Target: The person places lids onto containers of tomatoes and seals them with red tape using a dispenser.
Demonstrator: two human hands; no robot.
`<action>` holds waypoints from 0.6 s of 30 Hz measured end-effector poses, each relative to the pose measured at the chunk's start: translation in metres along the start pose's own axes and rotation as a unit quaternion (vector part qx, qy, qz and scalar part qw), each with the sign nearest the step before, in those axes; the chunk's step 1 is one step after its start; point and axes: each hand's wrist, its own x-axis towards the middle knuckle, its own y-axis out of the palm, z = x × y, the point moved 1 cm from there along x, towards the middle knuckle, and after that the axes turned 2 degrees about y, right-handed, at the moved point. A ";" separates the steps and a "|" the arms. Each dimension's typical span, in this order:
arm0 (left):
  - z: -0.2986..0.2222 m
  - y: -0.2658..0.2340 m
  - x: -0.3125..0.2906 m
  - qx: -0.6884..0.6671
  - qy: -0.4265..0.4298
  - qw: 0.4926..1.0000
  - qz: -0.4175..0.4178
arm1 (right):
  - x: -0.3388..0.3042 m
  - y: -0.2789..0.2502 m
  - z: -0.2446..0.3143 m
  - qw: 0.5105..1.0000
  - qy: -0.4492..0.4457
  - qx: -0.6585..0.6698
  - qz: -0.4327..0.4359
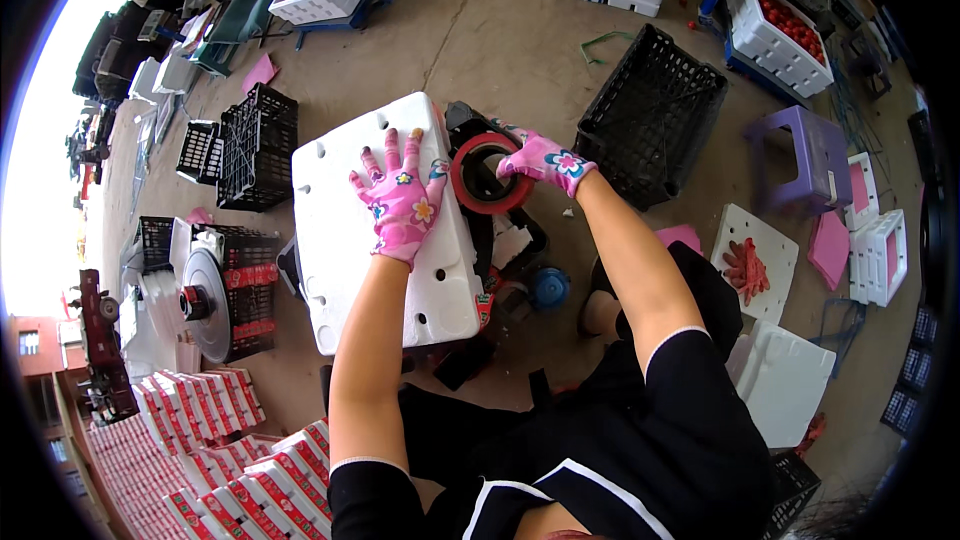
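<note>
My left hand (400, 212), in a pink flowered glove, lies flat with spread fingers on the lid of a white foam box (350, 275). The box stands in front of me, with small dark holes in its lid. At its right edge is a black tape dispenser (464, 121) with a large roll of red tape (482, 202). My right hand (555, 164), in a matching glove, is closed round the right side of the dispenser and roll. Some of its fingers are hidden behind the roll.
Black plastic crates stand at left (262, 145) and right (650, 115). A blue tape roll (549, 288) lies below the dispenser. Further right are a purple stool (808, 165) and red gloves (746, 270) on a white lid. Red-and-white cartons (250, 495) are stacked lower left.
</note>
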 end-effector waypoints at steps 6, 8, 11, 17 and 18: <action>-0.002 -0.002 -0.001 -0.067 0.034 0.997 -0.032 | -0.006 0.000 -0.012 0.999 0.016 -0.031 -0.007; -0.001 0.003 -0.001 -0.064 0.045 0.996 -0.042 | -0.001 0.000 -0.014 1.000 0.004 -0.025 -0.009; 0.004 0.006 0.005 -0.061 0.018 0.997 -0.049 | -0.004 0.008 -0.020 0.997 0.004 -0.031 -0.074; 0.007 0.012 0.007 -0.052 -0.004 0.998 -0.036 | -0.110 0.042 -0.018 0.996 0.073 -0.054 -0.018; 0.003 0.009 0.011 -0.059 -0.013 0.998 -0.034 | -0.128 0.054 -0.027 0.997 0.063 -0.044 -0.025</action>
